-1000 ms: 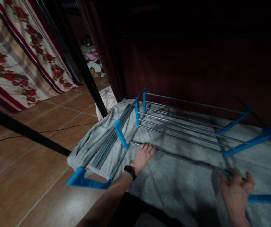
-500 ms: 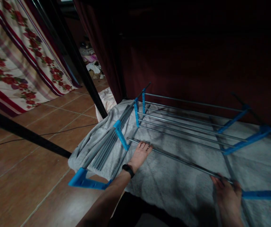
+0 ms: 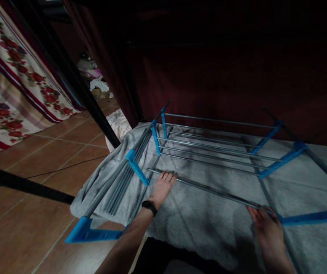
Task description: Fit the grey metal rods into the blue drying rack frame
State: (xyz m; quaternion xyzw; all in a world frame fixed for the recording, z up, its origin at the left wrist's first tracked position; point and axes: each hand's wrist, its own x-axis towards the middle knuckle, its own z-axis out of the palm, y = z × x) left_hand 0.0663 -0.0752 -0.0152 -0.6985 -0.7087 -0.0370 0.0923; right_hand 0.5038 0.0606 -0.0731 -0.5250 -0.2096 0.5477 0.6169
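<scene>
A folded drying rack of grey metal rods (image 3: 209,146) and blue plastic brackets (image 3: 136,167) lies flat on a grey towel (image 3: 203,220) on the floor. My left hand (image 3: 163,184), with a black band on its wrist, grips the left end of a loose grey rod (image 3: 209,189) with its fingers curled over it. My right hand (image 3: 266,228) holds the same rod's right end, beside a blue bracket (image 3: 311,217). The rod runs slanted between both hands, just above the towel.
Brown tiled floor (image 3: 38,160) spreads to the left, crossed by black metal poles (image 3: 23,184). A flowered cloth (image 3: 12,83) hangs at far left. A dark red curtain (image 3: 223,76) fills the back. Another blue bracket (image 3: 86,233) sticks out at the towel's near left corner.
The view has shifted right, so everything slid left in the frame. My right hand has moved up and left along the rod's right end. My left hand keeps its hold.
</scene>
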